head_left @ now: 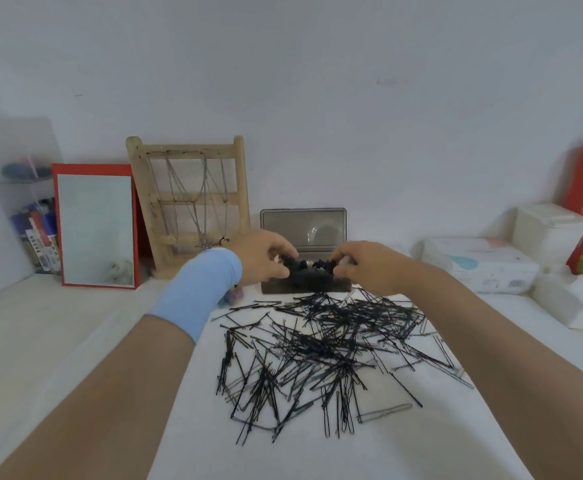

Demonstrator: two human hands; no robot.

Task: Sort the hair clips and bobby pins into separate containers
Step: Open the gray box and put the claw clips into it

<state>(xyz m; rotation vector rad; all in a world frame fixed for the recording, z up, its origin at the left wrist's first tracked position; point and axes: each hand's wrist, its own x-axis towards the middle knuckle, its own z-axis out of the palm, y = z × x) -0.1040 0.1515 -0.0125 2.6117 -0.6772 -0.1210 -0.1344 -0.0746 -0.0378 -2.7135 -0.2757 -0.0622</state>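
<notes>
We find both grips clamped: left hand [266, 258] and right hand [363, 268] each pinch black hair clips [305, 269] over the dark open box [303, 226] at the bench [40, 341] rear. Bobby pins [318, 344] lie heaped nearer, unsorted. We judge the clips light, rigid and springy, best pinched by the body; the pins look thin, slippery and tangle-prone.

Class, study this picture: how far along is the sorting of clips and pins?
Done: black clips seem to lie in the open box. In hand: the left hand and right hand each pinch more clips above it. Left: the whole heap of pins lies loose in front, none yet in a container.
</notes>
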